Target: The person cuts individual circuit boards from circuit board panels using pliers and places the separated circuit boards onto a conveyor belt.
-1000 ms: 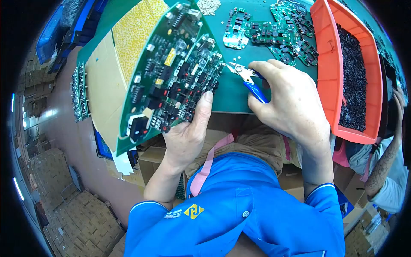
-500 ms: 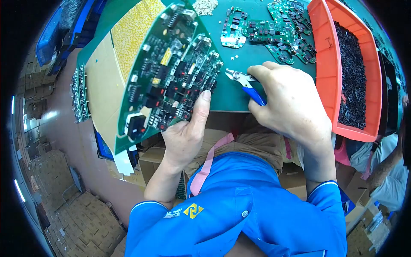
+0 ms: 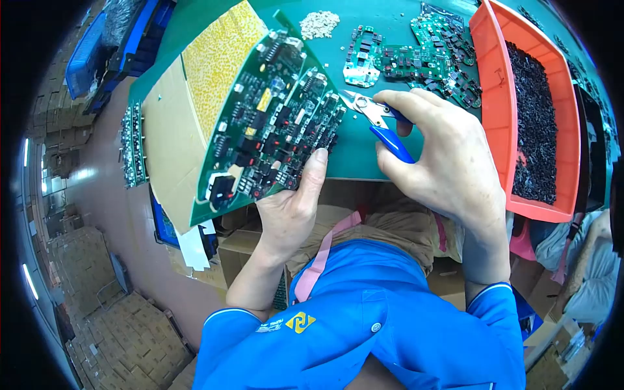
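My left hand (image 3: 294,207) grips a large green circuit board (image 3: 265,140) by its lower right edge, thumb on the component side. The board is tilted up off the table and carries black, red and yellow parts. In my right hand (image 3: 448,146) is a pair of cutting pliers (image 3: 379,123) with blue handles. Their jaws are spread and point at the board's right edge; whether they touch it I cannot tell. Behind the pliers, several smaller circuit boards (image 3: 422,60) lie in an overlapping group on the green table (image 3: 355,156).
An orange bin (image 3: 495,84) full of small black parts (image 3: 536,123) stands at the right. A heap of small pale pieces (image 3: 319,25) lies at the back. Left of the board are cardboard (image 3: 172,130) and a yellow speckled sheet (image 3: 221,58). Another person's arm (image 3: 588,260) shows at far right.
The pliers' jaws have come closer to the board's right edge, and their handles look wider apart. The whole view has shifted slightly, with the board now a little further right and lower.
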### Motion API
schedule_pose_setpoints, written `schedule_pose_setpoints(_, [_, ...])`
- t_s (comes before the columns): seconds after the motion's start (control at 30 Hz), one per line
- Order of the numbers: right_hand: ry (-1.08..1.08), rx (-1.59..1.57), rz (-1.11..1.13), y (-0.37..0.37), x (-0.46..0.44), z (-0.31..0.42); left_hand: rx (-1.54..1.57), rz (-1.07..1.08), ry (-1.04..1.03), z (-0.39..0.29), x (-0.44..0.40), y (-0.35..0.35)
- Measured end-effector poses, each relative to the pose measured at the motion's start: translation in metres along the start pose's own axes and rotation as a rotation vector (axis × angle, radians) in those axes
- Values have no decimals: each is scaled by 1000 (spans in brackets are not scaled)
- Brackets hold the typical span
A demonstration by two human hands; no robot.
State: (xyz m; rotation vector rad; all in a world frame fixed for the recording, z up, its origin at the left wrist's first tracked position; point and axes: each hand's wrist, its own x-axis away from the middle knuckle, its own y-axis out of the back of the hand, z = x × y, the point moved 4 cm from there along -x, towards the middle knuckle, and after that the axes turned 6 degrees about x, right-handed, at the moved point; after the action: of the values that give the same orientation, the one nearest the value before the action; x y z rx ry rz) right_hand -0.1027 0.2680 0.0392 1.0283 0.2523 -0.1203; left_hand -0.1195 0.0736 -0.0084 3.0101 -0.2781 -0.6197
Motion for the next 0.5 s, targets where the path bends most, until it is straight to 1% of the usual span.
schedule_pose_setpoints(0.1, [6,15,-3,1,0,0,38,-6,34,3,2,1])
schedule_pose_setpoints(0.3, [5,33,14,5,0,1,10,-16,34,1,2,-1])
schedule_pose_setpoints(0.5, [-10,54,36,7,0,2,54,-18,52,4,4,-1])
